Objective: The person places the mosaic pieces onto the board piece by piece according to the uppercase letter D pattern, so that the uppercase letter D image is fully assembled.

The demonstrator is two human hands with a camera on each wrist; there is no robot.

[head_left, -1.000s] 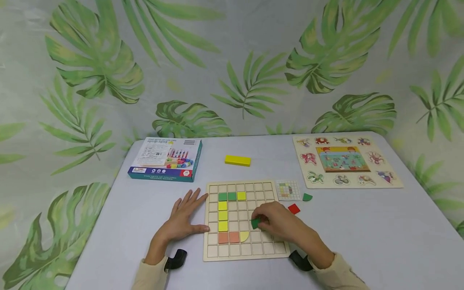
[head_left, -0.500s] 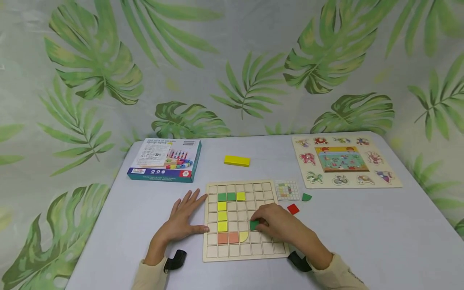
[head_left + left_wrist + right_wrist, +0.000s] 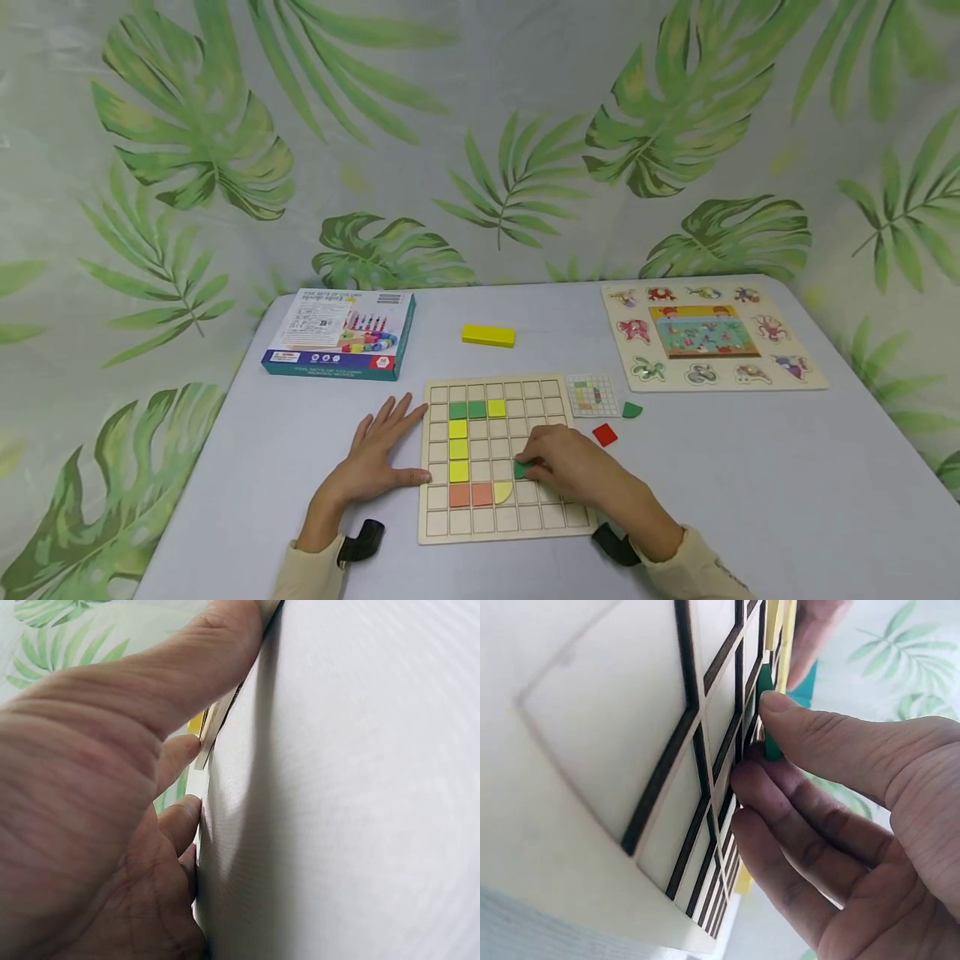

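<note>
My right hand (image 3: pixel 577 467) pinches a green tile (image 3: pixel 521 471) between thumb and index finger, over a cell of the wooden grid board (image 3: pixel 532 517). In the right wrist view the green tile (image 3: pixel 772 742) stands edge-on at the grid, partly hidden by the thumb. The left hand (image 3: pixel 375 462) lies spread on the cloth, thumb and index fingertip touching the board's left edge. Set in cells are green tiles (image 3: pixel 477 409), yellow tiles (image 3: pixel 458 449), orange tiles (image 3: pixel 482 494) and a pale yellow quarter-round piece (image 3: pixel 503 492), just left of the held tile.
Right of the board lie a small pattern card (image 3: pixel 593 396), a green quarter-round piece (image 3: pixel 632 410) and a red tile (image 3: pixel 604 434). Farther back are a boxed bead set (image 3: pixel 341 333), a yellow block (image 3: pixel 488 335) and a sea-animal peg puzzle (image 3: pixel 637 354).
The green tile has come down slightly and lies flatter at its cell, right of the pale yellow piece, with my right hand still on it. My left hand stays at the board's edge.
</note>
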